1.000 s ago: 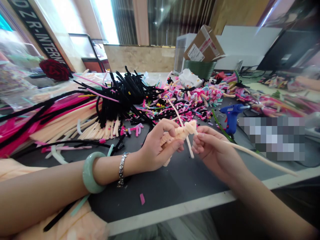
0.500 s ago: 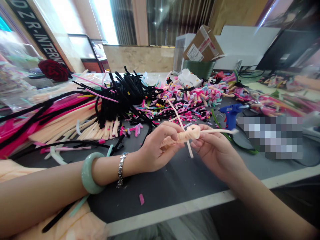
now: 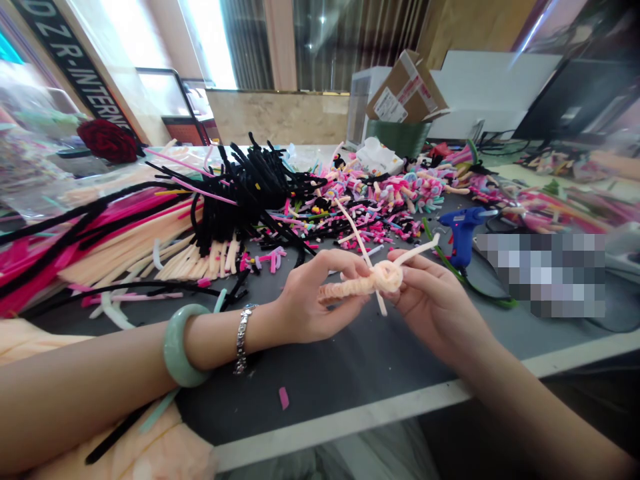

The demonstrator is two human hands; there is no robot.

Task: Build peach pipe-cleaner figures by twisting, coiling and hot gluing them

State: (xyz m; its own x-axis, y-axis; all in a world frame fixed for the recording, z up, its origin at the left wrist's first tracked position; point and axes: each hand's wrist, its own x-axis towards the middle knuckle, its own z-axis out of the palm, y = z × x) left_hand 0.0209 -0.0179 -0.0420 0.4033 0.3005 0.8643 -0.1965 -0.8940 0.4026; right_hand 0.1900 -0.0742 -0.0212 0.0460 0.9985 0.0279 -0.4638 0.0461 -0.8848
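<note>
A cream piece of twisted pipe cleaner [image 3: 350, 288] is held between both hands over the dark table, with a round coil at its right end. My left hand [image 3: 320, 293] pinches its long twisted part, thumb and fingers closed round it. The fingertips of my right hand [image 3: 430, 293] grip the coil's right side, and a loose cream end [image 3: 420, 249] sticks up to the right above them. Behind the coil, a straight cream stem [image 3: 353, 223] slants across, its lower tip showing below.
Black pipe cleaners [image 3: 250, 187] and cream ones [image 3: 135, 250] are piled at the left. Coloured cut pieces [image 3: 360, 227] lie behind the hands. A blue glue gun [image 3: 463, 237] stands at the right. One pink scrap [image 3: 283, 398] is near the table's front edge [image 3: 350, 421].
The coil has turned to show its round face, and the loose end now points up and right instead of straight right. My left fingers have shifted, showing more of the twisted part.
</note>
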